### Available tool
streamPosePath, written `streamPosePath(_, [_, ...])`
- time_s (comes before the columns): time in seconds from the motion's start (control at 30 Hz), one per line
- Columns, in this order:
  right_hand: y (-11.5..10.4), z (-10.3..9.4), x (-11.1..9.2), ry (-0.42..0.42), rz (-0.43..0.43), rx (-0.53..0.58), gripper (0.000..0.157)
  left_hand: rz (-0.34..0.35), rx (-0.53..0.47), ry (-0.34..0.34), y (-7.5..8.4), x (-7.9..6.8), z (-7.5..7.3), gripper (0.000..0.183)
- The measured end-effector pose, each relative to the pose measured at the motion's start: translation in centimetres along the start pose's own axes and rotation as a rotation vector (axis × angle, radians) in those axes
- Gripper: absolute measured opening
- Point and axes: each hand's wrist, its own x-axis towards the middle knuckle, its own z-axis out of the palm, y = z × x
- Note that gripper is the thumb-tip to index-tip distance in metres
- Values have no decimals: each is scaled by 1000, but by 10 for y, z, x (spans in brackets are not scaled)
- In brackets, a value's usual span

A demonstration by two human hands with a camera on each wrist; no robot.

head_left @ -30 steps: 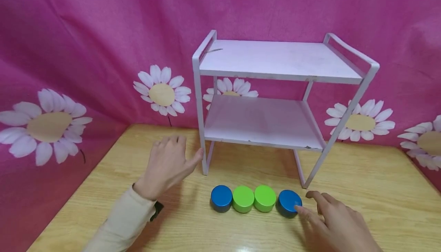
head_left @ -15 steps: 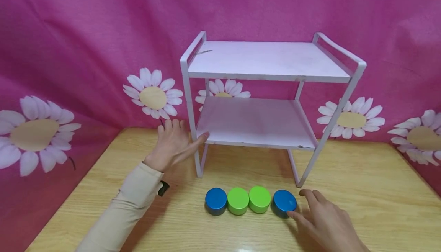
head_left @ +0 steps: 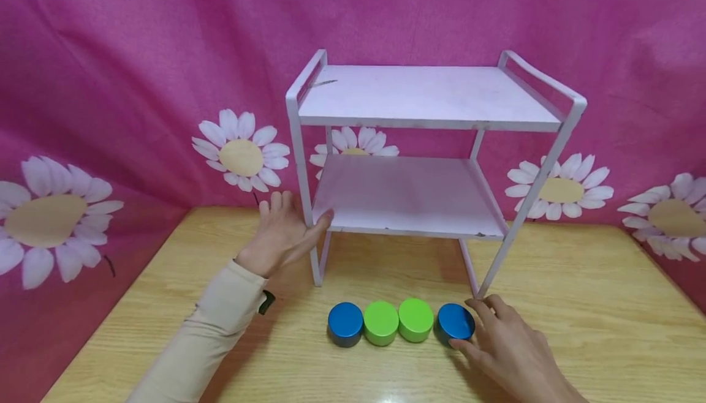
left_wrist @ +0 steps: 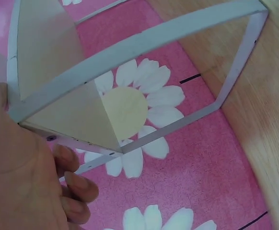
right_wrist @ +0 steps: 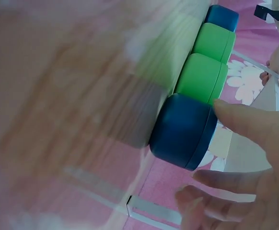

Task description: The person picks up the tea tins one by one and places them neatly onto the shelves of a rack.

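Observation:
A white two-tier shelf rack stands on the wooden table. My left hand grips its left front post at the lower board, thumb across the front. In the left wrist view the fingers curl past the side of the frame. Before the rack is a row of short round containers: a blue one, a green one, another green one and a blue one at the right end. My right hand spreads around that end container, thumb at its near edge and forefinger by its far right side.
A pink cloth with large white daisies hangs behind and to the left. The wooden tabletop extends to both sides of the rack. The rack's right front leg stands close behind my right fingers.
My left hand has moved to the rack's left post and taken hold of it. My right hand has come in closer around the right-end blue container. The camera view has shifted slightly.

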Motion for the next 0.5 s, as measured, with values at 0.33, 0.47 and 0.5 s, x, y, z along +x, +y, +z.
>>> streamPosePath(0.33, [-3, 3, 5, -101, 42, 22, 66, -58, -44, 15, 6, -4, 5, 49])
streamPosePath(0.47, [-3, 2, 7, -100, 23, 33, 64, -86, -54, 75, 9, -6, 6, 52])
streamPosePath(0.5, [-4, 2, 7, -99, 15, 36, 62, -92, -52, 87, 9, -6, 5, 52])
